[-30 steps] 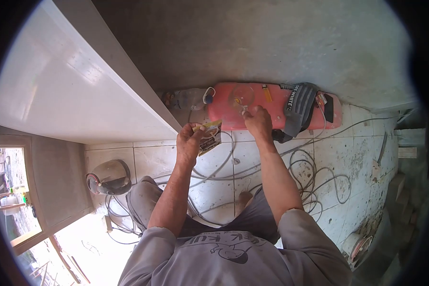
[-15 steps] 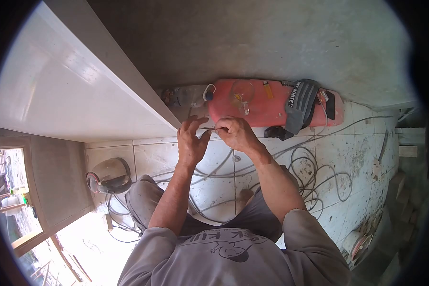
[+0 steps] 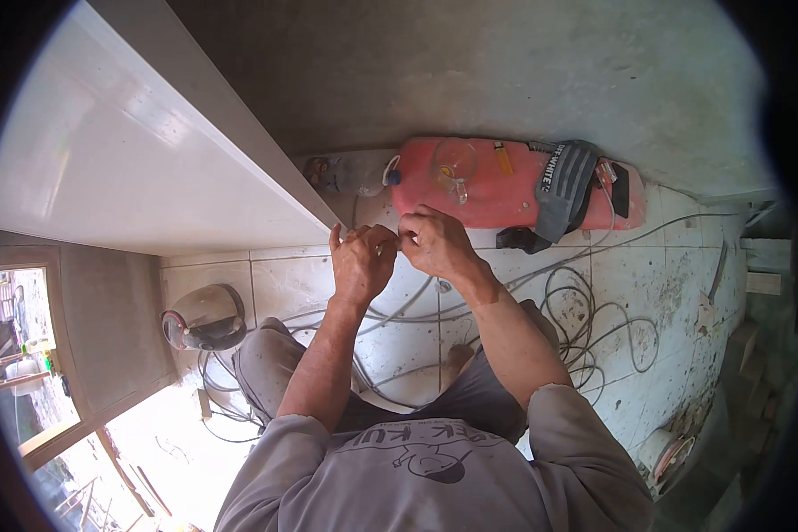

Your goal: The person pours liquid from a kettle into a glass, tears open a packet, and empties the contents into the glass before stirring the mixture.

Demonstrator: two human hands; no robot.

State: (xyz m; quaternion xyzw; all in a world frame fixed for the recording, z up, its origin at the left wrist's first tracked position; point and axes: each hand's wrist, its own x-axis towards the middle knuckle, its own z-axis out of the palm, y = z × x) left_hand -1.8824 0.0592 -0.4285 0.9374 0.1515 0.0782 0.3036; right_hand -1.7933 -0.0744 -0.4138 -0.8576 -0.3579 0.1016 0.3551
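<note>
Both hands, left hand (image 3: 361, 259) and right hand (image 3: 432, 241), are pinched together on something small, too hidden to identify, just in front of the long red plastic board (image 3: 496, 191) on the tiled floor (image 3: 665, 293). This looks like fine fingertip work; next needs a steady pull or twist.

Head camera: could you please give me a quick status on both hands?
Left hand and right hand together, fingertips pinching something too small to identify. Red board just beyond, gray cap on it. Cables looped on the tiled floor below.
</note>
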